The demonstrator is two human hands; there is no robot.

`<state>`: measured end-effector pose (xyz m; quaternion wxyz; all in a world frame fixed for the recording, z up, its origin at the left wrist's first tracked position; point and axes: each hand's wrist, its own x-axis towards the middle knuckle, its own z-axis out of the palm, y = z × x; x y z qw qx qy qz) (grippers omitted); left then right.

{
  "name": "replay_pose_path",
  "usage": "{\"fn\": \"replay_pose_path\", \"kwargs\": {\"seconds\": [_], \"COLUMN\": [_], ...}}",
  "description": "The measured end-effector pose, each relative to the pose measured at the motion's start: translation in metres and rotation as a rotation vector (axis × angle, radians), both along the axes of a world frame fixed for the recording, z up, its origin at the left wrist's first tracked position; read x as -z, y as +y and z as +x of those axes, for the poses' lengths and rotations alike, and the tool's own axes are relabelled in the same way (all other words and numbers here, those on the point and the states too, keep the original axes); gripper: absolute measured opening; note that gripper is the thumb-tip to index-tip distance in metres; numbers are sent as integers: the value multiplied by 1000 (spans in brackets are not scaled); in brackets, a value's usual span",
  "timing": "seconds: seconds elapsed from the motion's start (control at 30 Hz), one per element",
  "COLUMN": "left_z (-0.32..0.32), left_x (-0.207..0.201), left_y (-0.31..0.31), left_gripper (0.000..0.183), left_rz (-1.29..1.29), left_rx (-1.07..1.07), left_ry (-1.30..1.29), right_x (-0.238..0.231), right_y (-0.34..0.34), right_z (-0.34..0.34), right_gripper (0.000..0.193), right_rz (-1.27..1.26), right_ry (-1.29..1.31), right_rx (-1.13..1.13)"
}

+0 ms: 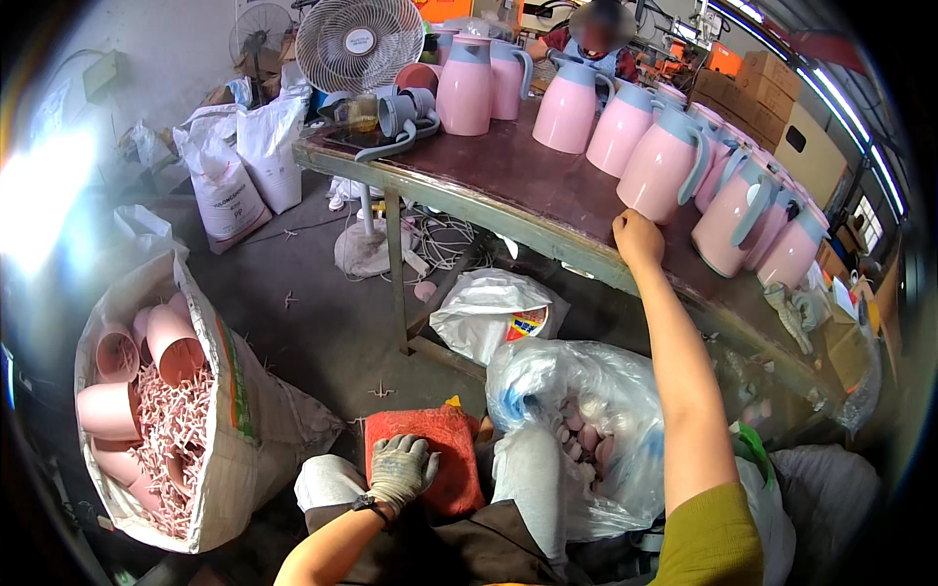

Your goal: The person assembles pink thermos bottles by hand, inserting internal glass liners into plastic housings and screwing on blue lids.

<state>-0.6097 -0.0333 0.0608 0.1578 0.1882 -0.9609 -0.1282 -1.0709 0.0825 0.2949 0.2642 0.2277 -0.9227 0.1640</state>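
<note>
My left hand, in a pale work glove, lies on a folded red cloth on my lap, its fingers stretched out. Bare and reaching far forward, my right hand is closed against the bottom of a pink jug with a grey-blue collar and handle. That jug is upright near the front edge of the table; the fingertips are partly hidden. Close by are several similar jugs, including one pink jug behind it and another jug to the right.
At left, a large white sack holds pink shells and small pink sprues. A clear plastic bag of pink pieces lies beside my right knee. White sacks, a fan and floor cables lie beyond. Across the table is another person.
</note>
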Motion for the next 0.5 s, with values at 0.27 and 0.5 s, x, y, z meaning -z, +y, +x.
{"fn": "replay_pose_path", "kwargs": {"seconds": [0.27, 0.5], "left_z": [0, -3], "left_x": [-6, 1], "left_y": [1, 1], "left_gripper": [26, 25], "left_rz": [-5, 15], "left_rx": [-7, 7], "left_ry": [-65, -40], "right_x": [-1, 0], "right_y": [0, 3], "right_z": [2, -2], "right_gripper": [30, 31], "right_rz": [-24, 13], "right_ry": [-25, -5], "right_rx": [-4, -6]}}
